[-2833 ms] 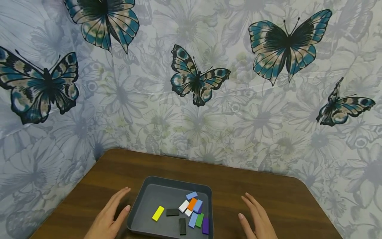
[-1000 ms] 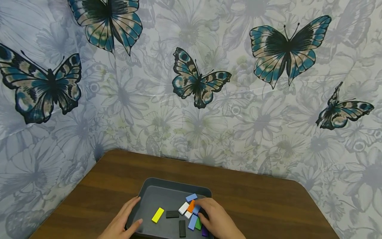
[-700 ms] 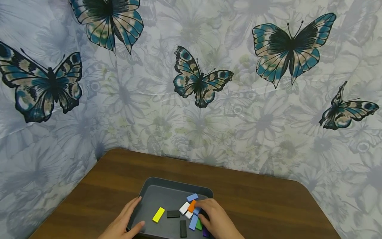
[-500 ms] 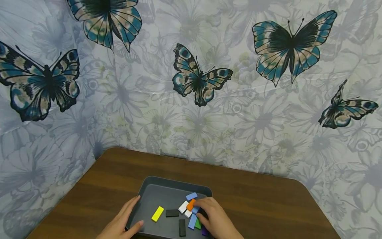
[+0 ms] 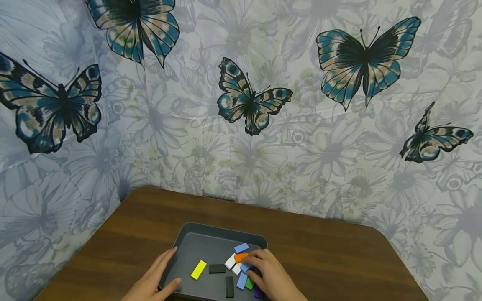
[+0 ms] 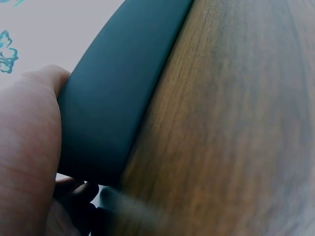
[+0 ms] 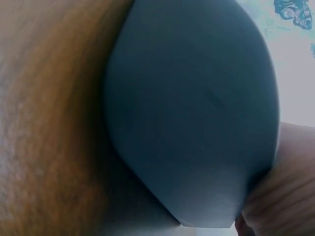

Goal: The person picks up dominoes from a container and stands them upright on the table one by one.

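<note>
My right hand (image 5: 273, 271) reaches over the right side of the dark grey tray (image 5: 199, 229), pinching a light blue block (image 5: 246, 267) between thumb and fingers. An orange block (image 5: 241, 258) lies at the fingertips, across white blocks (image 5: 230, 261). Close by are other light blue blocks (image 5: 242, 281), a green block (image 5: 249, 284) and a purple block (image 5: 258, 292), partly covered by the hand. On the left, my left hand (image 5: 152, 278) rests at the tray's rim, fingers extended and thumb over the inside. The wrist views show mainly the tray's outer walls (image 6: 113, 93).
A yellow block (image 5: 198, 270) and two black blocks (image 5: 217, 269) lie apart in the tray's left and middle. The tray stands on a brown wooden table (image 5: 320, 246). Behind it hangs a butterfly-patterned wall covering (image 5: 256, 167).
Both hands have come in from the sides to the tray. The right hand has taken hold of a light blue block, and the orange block has turned from slanted to nearly level.
</note>
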`<state>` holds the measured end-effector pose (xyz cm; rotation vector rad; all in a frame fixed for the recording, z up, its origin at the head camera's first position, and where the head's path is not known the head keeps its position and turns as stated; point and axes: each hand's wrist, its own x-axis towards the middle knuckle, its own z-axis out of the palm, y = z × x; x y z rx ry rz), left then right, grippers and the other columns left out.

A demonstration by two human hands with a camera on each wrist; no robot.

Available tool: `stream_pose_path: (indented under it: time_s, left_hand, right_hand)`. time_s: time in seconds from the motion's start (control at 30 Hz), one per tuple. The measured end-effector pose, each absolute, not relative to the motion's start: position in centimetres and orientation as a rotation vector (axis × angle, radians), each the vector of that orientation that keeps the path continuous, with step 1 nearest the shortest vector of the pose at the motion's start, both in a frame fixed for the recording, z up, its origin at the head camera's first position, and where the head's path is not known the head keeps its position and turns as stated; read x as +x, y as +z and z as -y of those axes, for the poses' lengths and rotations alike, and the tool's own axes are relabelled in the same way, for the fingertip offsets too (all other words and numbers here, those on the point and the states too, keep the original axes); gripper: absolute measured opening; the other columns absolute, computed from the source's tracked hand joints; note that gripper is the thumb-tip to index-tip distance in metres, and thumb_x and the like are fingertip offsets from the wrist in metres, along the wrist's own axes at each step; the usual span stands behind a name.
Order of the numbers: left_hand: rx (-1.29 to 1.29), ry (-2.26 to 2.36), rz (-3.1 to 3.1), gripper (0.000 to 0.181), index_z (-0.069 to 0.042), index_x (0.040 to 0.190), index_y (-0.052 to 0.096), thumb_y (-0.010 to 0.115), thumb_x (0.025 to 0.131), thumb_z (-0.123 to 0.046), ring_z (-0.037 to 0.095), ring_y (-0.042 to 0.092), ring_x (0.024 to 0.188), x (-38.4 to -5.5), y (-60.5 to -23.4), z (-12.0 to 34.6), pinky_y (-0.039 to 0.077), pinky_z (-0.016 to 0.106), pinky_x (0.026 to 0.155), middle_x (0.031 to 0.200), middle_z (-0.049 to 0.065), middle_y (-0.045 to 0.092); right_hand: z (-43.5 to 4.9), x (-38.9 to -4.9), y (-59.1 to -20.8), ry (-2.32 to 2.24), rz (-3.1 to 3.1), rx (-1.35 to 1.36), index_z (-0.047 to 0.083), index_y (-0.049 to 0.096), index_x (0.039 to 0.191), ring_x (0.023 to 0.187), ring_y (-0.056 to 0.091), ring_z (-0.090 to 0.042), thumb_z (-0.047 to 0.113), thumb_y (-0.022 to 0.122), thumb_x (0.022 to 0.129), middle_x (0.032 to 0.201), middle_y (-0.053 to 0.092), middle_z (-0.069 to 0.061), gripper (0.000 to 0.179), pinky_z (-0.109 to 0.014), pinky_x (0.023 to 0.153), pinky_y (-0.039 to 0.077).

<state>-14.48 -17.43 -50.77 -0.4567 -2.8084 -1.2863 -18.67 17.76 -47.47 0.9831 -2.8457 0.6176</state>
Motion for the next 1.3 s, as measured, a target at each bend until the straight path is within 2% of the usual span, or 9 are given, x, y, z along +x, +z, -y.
stream_pose_path:
  time_s: [0.2, 0.5, 0.7, 0.93, 1.3]
  left_hand:
    - [-0.434, -1.251, 2.814, 0.080, -0.012, 0.152, 0.026, 0.063, 0.090, -0.047, 0.035, 0.040, 0.133, -14.49, -50.95, 17.33, 0.048, 0.048, 0.091, 0.149, 0.014, 0.034]
    - [-0.433, -1.321, 2.833, 0.080, -0.011, 0.152, 0.023, 0.062, 0.091, -0.047, 0.039, 0.037, 0.134, -14.49, -50.69, 17.18, 0.044, 0.056, 0.094, 0.152, 0.018, 0.028]
    - [-0.370, -1.303, 2.883, 0.082, -0.013, 0.153, 0.022, 0.060, 0.091, -0.051, 0.033, 0.036, 0.135, -14.45, -50.65, 17.13, 0.043, 0.051, 0.098, 0.154, 0.011, 0.025]
    - [-0.363, -1.366, 2.886, 0.082, -0.013, 0.153, 0.021, 0.060, 0.091, -0.050, 0.038, 0.033, 0.136, -14.36, -50.61, 17.26, 0.039, 0.060, 0.098, 0.155, 0.015, 0.023]
    - [-0.403, -1.312, 2.852, 0.080, -0.012, 0.153, 0.023, 0.061, 0.092, -0.049, 0.037, 0.036, 0.135, -14.58, -50.71, 17.21, 0.045, 0.052, 0.094, 0.153, 0.016, 0.028]
  right_hand:
    - [-17.85, -18.65, -47.66, 0.590, 2.832, 0.996, 0.027, 0.069, 0.116, 0.100, 0.051, -0.006, 0.025, 0.066, 0.092, 0.116, 0.059, 0.011, 0.024, -0.027, 0.083, 0.050]
    - [-18.02, -18.50, -47.59, 0.606, 2.773, 1.052, 0.026, 0.069, 0.115, 0.098, 0.049, -0.003, 0.029, 0.063, 0.094, 0.113, 0.059, 0.013, 0.022, -0.024, 0.081, 0.049]
    - [-18.02, -18.40, -47.32, 0.591, 2.790, 1.043, 0.029, 0.066, 0.113, 0.100, 0.049, -0.003, 0.029, 0.063, 0.094, 0.114, 0.059, 0.015, 0.019, -0.025, 0.084, 0.049]
    - [-17.81, -18.52, -47.13, 0.559, 2.781, 1.066, 0.025, 0.066, 0.118, 0.092, 0.048, -0.002, 0.028, 0.064, 0.093, 0.112, 0.063, 0.014, 0.025, -0.022, 0.077, 0.047]
    - [-17.85, -18.62, -47.39, 0.618, 2.805, 1.023, 0.025, 0.067, 0.118, 0.095, 0.050, -0.002, 0.026, 0.067, 0.091, 0.111, 0.063, 0.014, 0.027, -0.026, 0.082, 0.049]
